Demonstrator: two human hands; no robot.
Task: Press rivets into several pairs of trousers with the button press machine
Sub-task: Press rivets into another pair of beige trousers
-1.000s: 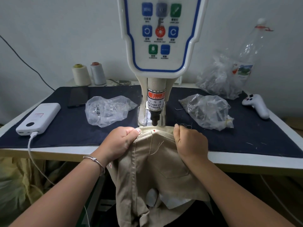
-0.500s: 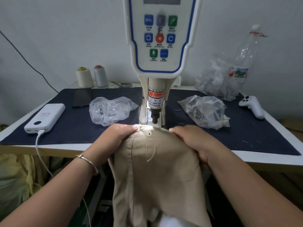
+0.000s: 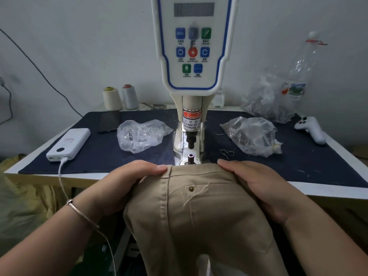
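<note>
I hold the tan cotton trousers [image 3: 199,216] in the lower middle of the frame, my left hand [image 3: 119,182] gripping the waistband on one side and my right hand [image 3: 256,186] curled over the other, so the cloth stays taut. One brass rivet [image 3: 191,188] sits at the pocket corner. The waistband lies just in front of the white button press machine [image 3: 192,56] on the desk [image 3: 318,188], clear of its black punch [image 3: 191,139].
</note>
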